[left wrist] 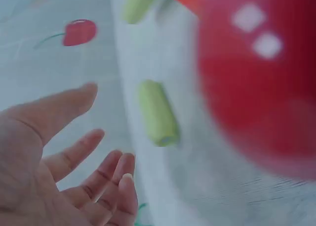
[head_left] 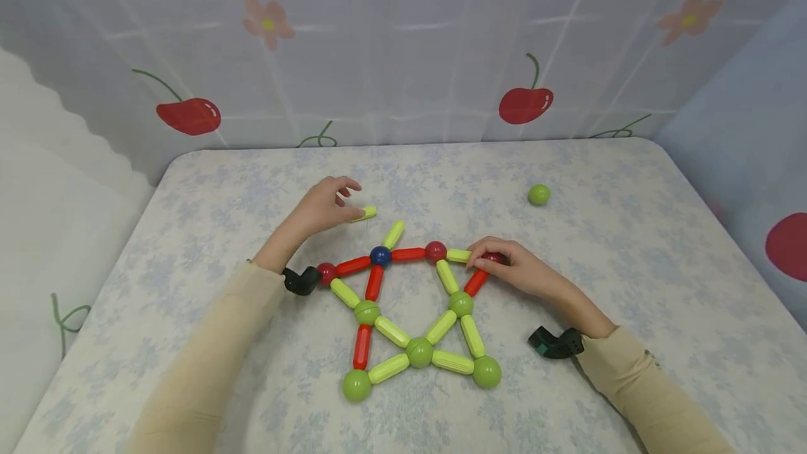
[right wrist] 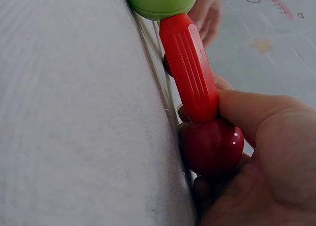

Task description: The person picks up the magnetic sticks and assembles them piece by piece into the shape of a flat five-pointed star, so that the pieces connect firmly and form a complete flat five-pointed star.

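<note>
A flat figure of red and yellow-green rods joined by balls (head_left: pixel 416 314) lies on the table. My right hand (head_left: pixel 512 269) grips the dark red ball (head_left: pixel 494 258) at the figure's right corner. The right wrist view shows thumb and fingers curled round this ball (right wrist: pixel 212 144), with a red rod (right wrist: pixel 190 70) running from it to a green ball (right wrist: pixel 160 1). My left hand (head_left: pixel 324 205) hovers behind the figure with its fingers relaxed, just left of a loose yellow-green rod (head_left: pixel 366 214). In the left wrist view that rod (left wrist: pixel 157 113) lies apart from the spread fingers (left wrist: pixel 74 154).
A loose green ball (head_left: pixel 539 195) rests at the back right of the table (head_left: pixel 630 265). A cloth printed with cherries and flowers (head_left: pixel 403 54) hangs behind and at both sides. A blurred red ball (left wrist: pixel 256 77) fills the right of the left wrist view.
</note>
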A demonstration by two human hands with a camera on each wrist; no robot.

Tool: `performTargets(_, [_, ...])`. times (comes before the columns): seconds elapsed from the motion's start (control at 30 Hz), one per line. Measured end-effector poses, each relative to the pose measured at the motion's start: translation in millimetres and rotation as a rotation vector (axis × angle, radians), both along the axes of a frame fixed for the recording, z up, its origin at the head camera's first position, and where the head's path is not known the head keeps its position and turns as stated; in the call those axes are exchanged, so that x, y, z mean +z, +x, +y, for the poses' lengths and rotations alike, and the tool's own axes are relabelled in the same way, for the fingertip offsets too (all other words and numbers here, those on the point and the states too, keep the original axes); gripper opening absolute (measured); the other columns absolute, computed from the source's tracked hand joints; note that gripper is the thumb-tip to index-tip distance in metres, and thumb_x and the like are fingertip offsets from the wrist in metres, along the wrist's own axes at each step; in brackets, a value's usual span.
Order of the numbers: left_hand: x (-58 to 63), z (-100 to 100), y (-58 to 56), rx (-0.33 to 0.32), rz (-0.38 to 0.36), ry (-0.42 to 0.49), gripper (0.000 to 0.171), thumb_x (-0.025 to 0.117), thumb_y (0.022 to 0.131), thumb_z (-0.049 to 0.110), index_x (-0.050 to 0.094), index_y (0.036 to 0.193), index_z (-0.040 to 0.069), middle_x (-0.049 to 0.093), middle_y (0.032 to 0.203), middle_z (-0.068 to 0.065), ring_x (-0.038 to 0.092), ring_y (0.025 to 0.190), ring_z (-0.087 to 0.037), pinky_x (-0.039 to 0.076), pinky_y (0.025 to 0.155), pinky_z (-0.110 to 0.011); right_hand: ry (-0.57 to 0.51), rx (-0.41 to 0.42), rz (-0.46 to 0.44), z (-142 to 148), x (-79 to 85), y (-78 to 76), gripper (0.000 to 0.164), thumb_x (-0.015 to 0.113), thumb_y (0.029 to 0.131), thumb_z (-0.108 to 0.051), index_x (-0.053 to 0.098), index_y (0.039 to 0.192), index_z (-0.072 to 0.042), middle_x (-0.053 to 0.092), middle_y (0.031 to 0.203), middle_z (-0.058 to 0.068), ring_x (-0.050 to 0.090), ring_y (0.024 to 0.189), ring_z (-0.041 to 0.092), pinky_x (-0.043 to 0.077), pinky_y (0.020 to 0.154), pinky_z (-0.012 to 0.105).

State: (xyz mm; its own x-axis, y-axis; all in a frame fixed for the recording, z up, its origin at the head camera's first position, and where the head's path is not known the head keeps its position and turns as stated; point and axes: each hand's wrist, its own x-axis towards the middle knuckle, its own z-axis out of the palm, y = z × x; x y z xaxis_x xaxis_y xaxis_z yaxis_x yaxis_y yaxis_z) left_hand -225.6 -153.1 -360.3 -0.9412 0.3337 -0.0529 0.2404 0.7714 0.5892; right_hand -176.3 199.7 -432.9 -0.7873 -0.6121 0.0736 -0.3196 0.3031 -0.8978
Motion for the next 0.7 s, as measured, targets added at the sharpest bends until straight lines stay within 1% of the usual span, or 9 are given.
performTargets(0.1, [-9.8, -0.7, -10.9, -0.04, -0.05, -0.096, 0.04, 0.071, 0.084, 0.017, 0.057, 0.118, 0.0, 0.054, 0.11, -0.018, 0.052, 0.097, -0.031, 0.044, 0.081, -0.04, 0.007, -0.002, 0.0, 0.3, 0.8, 0.3, 0.011, 0.057, 0.094, -0.008, 0.067, 0.098, -0.01, 0.059, 0.109, 0.004, 0.049, 0.106, 0.022, 0.039, 0.091, 0.031])
performTargets(0.17, [-14.8, -1.2, -16.2, -0.072, -0.044, -0.144, 0.032, 0.072, 0.083, 0.014, 0.06, 0.11, 0.001, 0.057, 0.102, -0.016, 0.053, 0.091, -0.029, 0.044, 0.079, -0.039, 0.014, -0.011, -0.005, 0.4, 1.8, 0.6, 0.01, 0.058, 0.093, -0.008, 0.067, 0.097, -0.009, 0.059, 0.109, 0.004, 0.05, 0.105, 0.021, 0.039, 0.09, 0.031])
performTargets(0.27, [-17.1, -1.6, -19.0, -0.093, -0.027, -0.179, 0.02, 0.071, 0.083, 0.011, 0.063, 0.1, 0.003, 0.059, 0.095, -0.012, 0.052, 0.084, -0.026, 0.044, 0.075, -0.038, 0.013, -0.019, -0.007, -0.2, 2.6, 1.5, 0.009, 0.059, 0.093, -0.007, 0.067, 0.097, -0.01, 0.059, 0.108, 0.003, 0.05, 0.105, 0.021, 0.039, 0.09, 0.031])
performTargets(0.33, [-14.3, -3.2, -18.9, -0.088, -0.035, -0.172, 0.016, 0.07, 0.083, 0.01, 0.063, 0.097, 0.004, 0.06, 0.095, -0.011, 0.052, 0.085, -0.026, 0.044, 0.076, -0.038, 0.007, -0.018, -0.001, -0.3, 2.1, 1.1, 0.009, 0.059, 0.093, -0.007, 0.067, 0.096, -0.01, 0.059, 0.107, 0.003, 0.05, 0.104, 0.021, 0.04, 0.09, 0.031])
performTargets(0.43, [-3.7, -7.1, -19.0, -0.085, -0.052, -0.128, 0.016, 0.069, 0.084, 0.009, 0.065, 0.099, 0.003, 0.062, 0.098, -0.011, 0.055, 0.091, -0.027, 0.046, 0.079, -0.038, -0.021, 0.011, 0.028, -0.3, 1.5, -0.6, 0.011, 0.058, 0.093, -0.006, 0.067, 0.097, -0.009, 0.06, 0.107, 0.004, 0.05, 0.104, 0.021, 0.039, 0.09, 0.031])
performTargets(0.53, [8.1, -6.3, -21.9, -0.116, -0.041, -0.036, 0.019, 0.069, 0.085, 0.01, 0.068, 0.103, 0.002, 0.063, 0.099, -0.011, 0.057, 0.091, -0.027, 0.047, 0.077, -0.037, -0.041, 0.039, 0.053, 0.2, 0.6, -2.2, 0.012, 0.056, 0.093, -0.004, 0.067, 0.098, -0.008, 0.06, 0.107, 0.004, 0.05, 0.103, 0.022, 0.039, 0.09, 0.03])
performTargets(0.6, [14.8, 1.3, -24.1, -0.138, -0.05, 0.037, 0.022, 0.069, 0.086, 0.012, 0.069, 0.106, 0.002, 0.063, 0.098, -0.009, 0.056, 0.087, -0.025, 0.046, 0.076, -0.036, -0.044, 0.043, 0.055, 0.5, 0.8, -2.1, 0.012, 0.056, 0.094, -0.004, 0.067, 0.098, -0.007, 0.06, 0.106, 0.005, 0.051, 0.102, 0.022, 0.039, 0.089, 0.03])
performTargets(0.63, [17.3, 6.9, -24.9, -0.145, -0.069, 0.082, 0.023, 0.069, 0.087, 0.013, 0.069, 0.107, 0.002, 0.062, 0.097, -0.009, 0.055, 0.085, -0.024, 0.045, 0.075, -0.035, -0.042, 0.041, 0.051, 0.7, 0.7, -1.9, 0.012, 0.056, 0.093, -0.004, 0.067, 0.097, -0.008, 0.06, 0.106, 0.004, 0.051, 0.102, 0.021, 0.039, 0.089, 0.03])
performTargets(0.7, [21.2, 20.7, -25.6, -0.14, -0.133, 0.187, 0.026, 0.068, 0.088, 0.015, 0.068, 0.111, 0.004, 0.061, 0.098, -0.008, 0.052, 0.085, -0.024, 0.044, 0.077, -0.038, -0.042, 0.036, 0.042, 0.8, 0.6, -1.1, 0.011, 0.057, 0.093, -0.004, 0.067, 0.097, -0.007, 0.06, 0.106, 0.004, 0.051, 0.102, 0.021, 0.039, 0.089, 0.03])
